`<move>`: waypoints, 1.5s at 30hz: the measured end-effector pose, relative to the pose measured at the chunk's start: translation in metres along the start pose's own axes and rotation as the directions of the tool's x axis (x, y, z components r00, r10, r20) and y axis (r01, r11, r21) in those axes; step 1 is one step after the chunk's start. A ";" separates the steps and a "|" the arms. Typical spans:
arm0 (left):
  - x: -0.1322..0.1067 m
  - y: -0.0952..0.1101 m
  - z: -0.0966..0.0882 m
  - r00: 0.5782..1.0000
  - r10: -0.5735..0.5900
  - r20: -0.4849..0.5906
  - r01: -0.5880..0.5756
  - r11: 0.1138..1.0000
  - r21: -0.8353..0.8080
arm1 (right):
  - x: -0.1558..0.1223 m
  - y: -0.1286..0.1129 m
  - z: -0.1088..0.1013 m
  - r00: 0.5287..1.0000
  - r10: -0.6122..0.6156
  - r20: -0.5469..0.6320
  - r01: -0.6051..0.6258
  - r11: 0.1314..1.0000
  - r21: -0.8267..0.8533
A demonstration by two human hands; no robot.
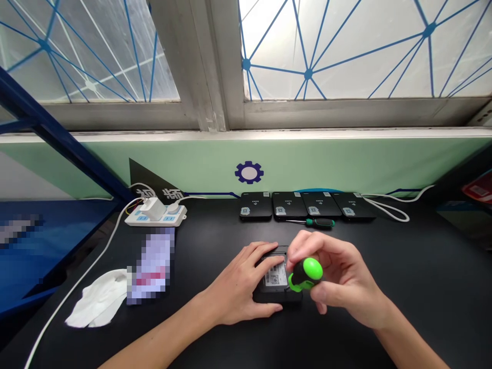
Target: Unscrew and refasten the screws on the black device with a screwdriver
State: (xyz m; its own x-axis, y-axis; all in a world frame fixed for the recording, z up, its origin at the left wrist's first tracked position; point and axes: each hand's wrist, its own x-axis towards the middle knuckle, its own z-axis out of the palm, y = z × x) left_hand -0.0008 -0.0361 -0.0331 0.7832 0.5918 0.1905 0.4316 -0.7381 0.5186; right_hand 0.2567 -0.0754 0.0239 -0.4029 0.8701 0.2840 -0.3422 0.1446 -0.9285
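Left hand [246, 284]: lies over the left part of a small black box [274, 279], fingers spread across its top and thumb along its near edge, clasping it flat against the tabletop [423, 266].
Right hand [338, 284]: curled closed around a green-handled screwdriver [305, 273], fingertips pinching the handle; the round green end faces the camera.
Small black box: at the middle of the tabletop, between the two hands, with a white printed label on top (the print is too small to read).
In the way: the right hand and the handle cover the right part of the box, so the screwdriver's tip cannot be seen.
Behind the hands: a row of four black boxes [307, 206] along the wall, with a second screwdriver [313, 222] lying just before them, well apart from the hands.
Left side: a white power strip [156, 215] with a plug in it, a blurred packet [151, 266] near it, and a crumpled white cloth [102, 300] just beside the packet.
Right side: a looped white cable [388, 207] by the end of the row.
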 end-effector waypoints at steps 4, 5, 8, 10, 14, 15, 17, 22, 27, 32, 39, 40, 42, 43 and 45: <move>0.001 0.000 -0.001 1.000 -0.003 0.003 0.003 1.000 -0.004 | 0.004 0.000 0.004 0.996 -0.047 -0.075 0.047 0.999 0.006; 0.001 0.000 -0.001 1.000 -0.003 0.006 0.003 1.000 -0.004 | 0.004 0.000 0.005 0.995 -0.048 -0.083 0.048 0.999 0.008; 0.002 0.001 -0.003 1.000 -0.011 0.020 0.011 1.000 -0.002 | 0.002 0.000 0.005 0.997 -0.032 -0.076 0.032 0.999 0.010; 0.003 0.001 -0.003 1.000 -0.010 0.023 0.010 1.000 -0.002 | 0.000 0.000 0.004 0.999 -0.010 -0.050 0.010 1.000 0.003; 0.002 0.000 -0.002 1.000 0.004 -0.007 -0.004 1.000 -0.016 | -0.003 0.001 -0.001 0.999 0.031 0.033 -0.031 1.000 -0.004; 0.002 0.000 -0.001 1.000 0.005 -0.012 -0.005 1.000 -0.019 | -0.003 0.001 -0.002 0.998 0.036 0.044 -0.036 0.999 -0.004; 0.001 0.000 -0.001 1.000 0.004 -0.012 -0.005 1.000 -0.023 | -0.002 0.001 -0.003 0.998 0.042 0.048 -0.042 0.999 -0.007; 0.001 0.000 -0.001 1.000 0.013 -0.008 -0.013 0.999 -0.031 | -0.001 0.001 -0.003 0.998 0.048 0.029 -0.047 0.999 -0.016; 0.001 0.000 -0.001 1.000 0.019 0.011 -0.019 1.000 -0.016 | 0.001 -0.002 0.000 0.999 0.034 0.016 -0.035 0.999 0.028; 0.001 0.000 -0.001 1.000 0.013 0.011 -0.013 1.000 -0.010 | -0.002 0.001 -0.001 0.999 0.052 0.009 -0.053 0.998 0.042; 0.000 -0.003 0.002 1.000 0.019 -0.005 -0.019 1.000 -0.016 | -0.002 0.000 -0.001 1.000 0.012 -0.009 -0.012 0.999 0.031; 0.000 -0.003 0.002 1.000 0.012 -0.003 -0.012 1.000 -0.017 | -0.001 0.000 0.000 1.000 -0.003 -0.010 0.003 0.999 0.034; -0.001 -0.001 0.004 1.000 -0.013 -0.006 0.013 1.000 -0.021 | 0.001 -0.001 0.000 0.999 -0.034 -0.018 0.035 0.999 0.040; -0.001 -0.001 0.004 1.000 -0.029 -0.009 0.029 0.999 -0.023 | 0.001 -0.001 0.001 0.998 -0.049 -0.027 0.051 0.998 0.046; -0.002 0.001 0.005 0.999 -0.052 -0.014 0.052 0.998 -0.028 | 0.001 -0.003 0.000 0.996 -0.072 -0.057 0.076 0.995 0.067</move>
State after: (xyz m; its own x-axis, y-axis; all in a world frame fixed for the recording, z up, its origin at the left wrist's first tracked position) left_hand 0.0003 -0.0391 -0.0370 0.7534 0.6340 0.1744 0.4589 -0.6970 0.5509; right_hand 0.2570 -0.0754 0.0267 -0.3283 0.8826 0.3364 -0.4276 0.1787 -0.8861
